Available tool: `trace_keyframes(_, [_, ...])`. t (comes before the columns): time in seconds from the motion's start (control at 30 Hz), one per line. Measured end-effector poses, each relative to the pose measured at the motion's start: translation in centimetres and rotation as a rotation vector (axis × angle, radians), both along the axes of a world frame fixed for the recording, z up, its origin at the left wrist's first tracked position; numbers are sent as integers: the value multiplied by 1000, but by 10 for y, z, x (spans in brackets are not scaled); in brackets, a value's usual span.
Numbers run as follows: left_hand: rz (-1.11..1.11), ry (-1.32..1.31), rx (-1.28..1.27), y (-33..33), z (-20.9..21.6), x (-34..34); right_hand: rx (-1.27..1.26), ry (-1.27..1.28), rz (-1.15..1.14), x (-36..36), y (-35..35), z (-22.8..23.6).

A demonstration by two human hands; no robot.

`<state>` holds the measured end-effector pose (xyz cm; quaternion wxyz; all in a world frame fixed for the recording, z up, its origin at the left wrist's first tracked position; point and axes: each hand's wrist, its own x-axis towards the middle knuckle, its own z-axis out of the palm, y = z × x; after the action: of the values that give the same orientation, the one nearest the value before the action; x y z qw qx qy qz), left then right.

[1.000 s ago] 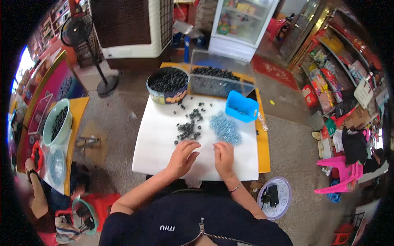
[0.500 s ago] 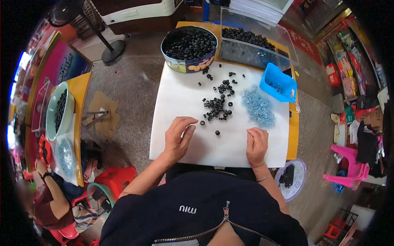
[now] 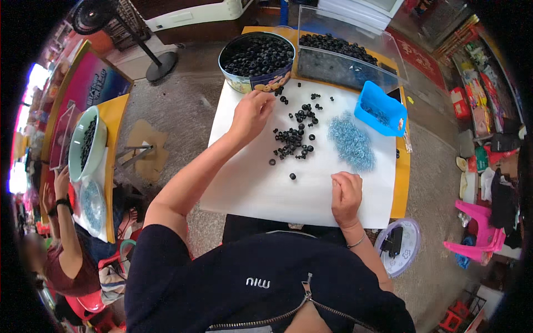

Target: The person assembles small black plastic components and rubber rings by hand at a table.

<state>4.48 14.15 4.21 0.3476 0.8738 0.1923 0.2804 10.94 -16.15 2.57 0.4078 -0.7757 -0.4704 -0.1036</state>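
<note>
My left hand (image 3: 253, 115) is over the far left part of a white work sheet (image 3: 239, 191), just below a round tin (image 3: 244, 83) full of black beads. Its fingers are bent and drawn together; whatever may be in them is hidden. Right of it lie loose black beads (image 3: 291, 141), some joined in small clusters, with a single black bead (image 3: 292, 176) nearer me. My right hand (image 3: 346, 197) rests at the near right with thumb and fingers closed; anything between them is too small to make out. Beyond it spreads a pile of small light-blue pieces (image 3: 352, 143).
A blue scoop-shaped tub (image 3: 383, 114) holding blue pieces stands at the right edge. Behind it is a clear bin (image 3: 338, 69) with black beads. On the left, another person (image 3: 69, 244) sits at a yellow table with a pale green bowl (image 3: 95, 158). A pink stool (image 3: 480, 233) stands right.
My left hand has moved away from me, from the near side of the sheet up toward the tin, its fingers closing up. My right hand has stayed in place. The other person's arm has risen.
</note>
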Motion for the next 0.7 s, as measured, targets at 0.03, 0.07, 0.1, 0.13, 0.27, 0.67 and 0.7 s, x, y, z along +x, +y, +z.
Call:
trace_keyframes(0.03, [19, 10, 15, 2, -5, 6, 6, 18, 9, 1, 0, 0])
trace_keyframes(0.07, [65, -7, 71, 2, -10, 12, 12, 39, 15, 2, -2, 0])
trace_keyframes(0.1, [113, -23, 130, 1, -16, 16, 27, 53, 30, 3, -3, 1])
trace_keyframes(0.13, [136, 1, 107, -2, -19, 19, 38, 78, 34, 4, -5, 2])
trace_keyframes(0.27, [244, 44, 111, -12, -25, 27, 61, 180, 118, 12, -15, 1])
trace_keyframes(0.67, [214, 93, 208, -17, -40, 37, 154, 335, 226, 17, -24, -1])
trace_keyframes(0.7, [196, 95, 191, -18, -40, 35, 155, 324, 223, 16, -24, -1])
